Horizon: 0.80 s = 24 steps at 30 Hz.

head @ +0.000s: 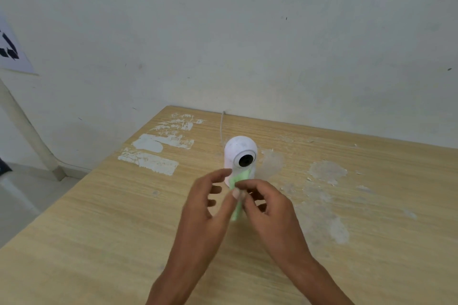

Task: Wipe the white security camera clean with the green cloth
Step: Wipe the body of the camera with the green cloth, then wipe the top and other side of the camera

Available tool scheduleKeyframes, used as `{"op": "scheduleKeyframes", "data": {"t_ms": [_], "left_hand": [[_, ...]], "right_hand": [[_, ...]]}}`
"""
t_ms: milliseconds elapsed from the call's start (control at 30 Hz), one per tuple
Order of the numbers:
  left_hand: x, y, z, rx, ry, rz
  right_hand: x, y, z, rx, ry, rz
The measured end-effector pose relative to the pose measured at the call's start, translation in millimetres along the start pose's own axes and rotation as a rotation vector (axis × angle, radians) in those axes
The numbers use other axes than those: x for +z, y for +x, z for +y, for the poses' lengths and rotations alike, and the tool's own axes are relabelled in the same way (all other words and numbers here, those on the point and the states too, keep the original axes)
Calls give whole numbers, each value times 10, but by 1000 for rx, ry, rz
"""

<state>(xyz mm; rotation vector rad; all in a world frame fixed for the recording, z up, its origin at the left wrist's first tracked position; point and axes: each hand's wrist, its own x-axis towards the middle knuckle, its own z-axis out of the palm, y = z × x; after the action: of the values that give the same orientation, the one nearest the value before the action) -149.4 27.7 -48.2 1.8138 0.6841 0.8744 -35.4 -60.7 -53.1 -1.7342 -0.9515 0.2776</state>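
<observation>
The white security camera point(237, 150) stands upright on the wooden table point(99, 218), its round black lens facing me. A thin white cable point(221, 126) runs from behind it to the table's far edge. Just in front of the camera's base, both hands pinch the small green cloth point(239, 178), which hangs in a narrow strip between them. My left hand point(210, 203) holds it with the thumb while its fingers are spread toward the camera's lower left side. My right hand point(267, 202) grips the cloth from the right. The camera's lower body is hidden behind the cloth and fingers.
White paint or tape patches point(153, 153) mark the table at the left, and scuffed pale spots point(327, 172) at the right. A wall stands close behind the table. The table's left edge drops to a tiled floor point(22, 195).
</observation>
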Motion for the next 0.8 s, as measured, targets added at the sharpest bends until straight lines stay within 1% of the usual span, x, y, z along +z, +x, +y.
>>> {"op": "scheduleKeyframes", "data": {"t_ms": [100,200,233,300,367,433,500,533,600,667,733,800], "left_hand": [[-6,-75,-31,-47,-78,-186],[-41,-41,-85,-86,-120,-241],[-43,-29,-110,-92,-103,-228],[-52,2,-144,-79,-39,-167],[-80,70,-170,-56,-1,-49],[-117,200,-150,-7,6,107],[-129,356,-68,63,0,228],[-118,436,2,106,-6,261],[-71,600,152,173,-22,265],[-11,775,254,218,-3,230],[51,934,309,257,110,173],[107,1037,345,267,236,54]], "right_hand": [[-28,-14,-38,65,194,-33],[-82,-19,-27,135,349,-12],[-95,-15,-16,153,361,-20],[-109,7,21,147,282,-23],[-136,91,80,99,149,52],[-181,241,108,38,64,149],[-202,414,116,9,27,180],[-192,489,123,9,22,175],[-130,584,132,11,35,150],[-33,599,161,2,64,136],[59,569,208,-9,102,142],[112,545,245,-3,139,152]]}}
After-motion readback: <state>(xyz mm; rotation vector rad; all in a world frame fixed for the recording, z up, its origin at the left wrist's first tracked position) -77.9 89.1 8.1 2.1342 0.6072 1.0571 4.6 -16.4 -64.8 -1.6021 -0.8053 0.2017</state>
